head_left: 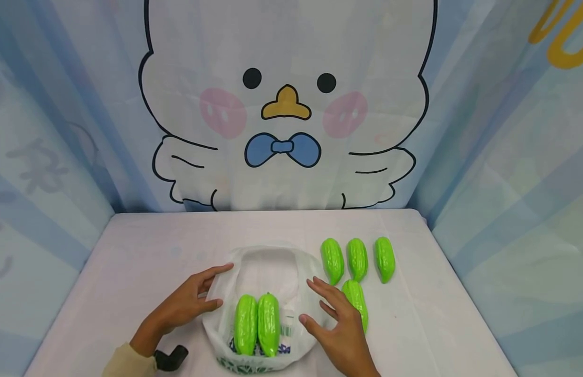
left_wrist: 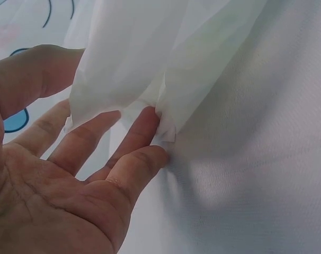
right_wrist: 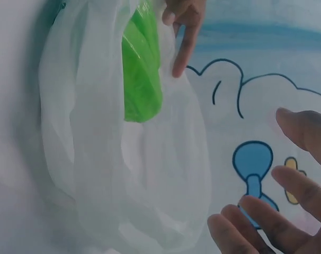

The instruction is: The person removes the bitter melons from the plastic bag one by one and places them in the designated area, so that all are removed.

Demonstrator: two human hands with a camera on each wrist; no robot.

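A white plastic bag (head_left: 267, 262) stands on the table with its mouth spread wide. Two glossy green bitter melons (head_left: 268, 324) lie side by side inside it. At the bag's left rim is my left hand (head_left: 189, 298), its thumb and fingers spread along the edge. In the left wrist view the thin plastic (left_wrist: 128, 58) hangs between that hand's thumb and loosely bent fingers (left_wrist: 134, 132). My right hand (head_left: 338, 324) hovers by the right rim, fingers apart and holding nothing. The right wrist view shows it beside the bag (right_wrist: 97, 159), with one green melon (right_wrist: 142, 69) visible through the mouth.
Several more green bitter melons (head_left: 357, 259) lie right of the bag, one partly behind my right hand. A black curved object (head_left: 172, 358) is at my left wrist. A printed curtain (head_left: 282, 183) rises behind the white table (head_left: 437, 314).
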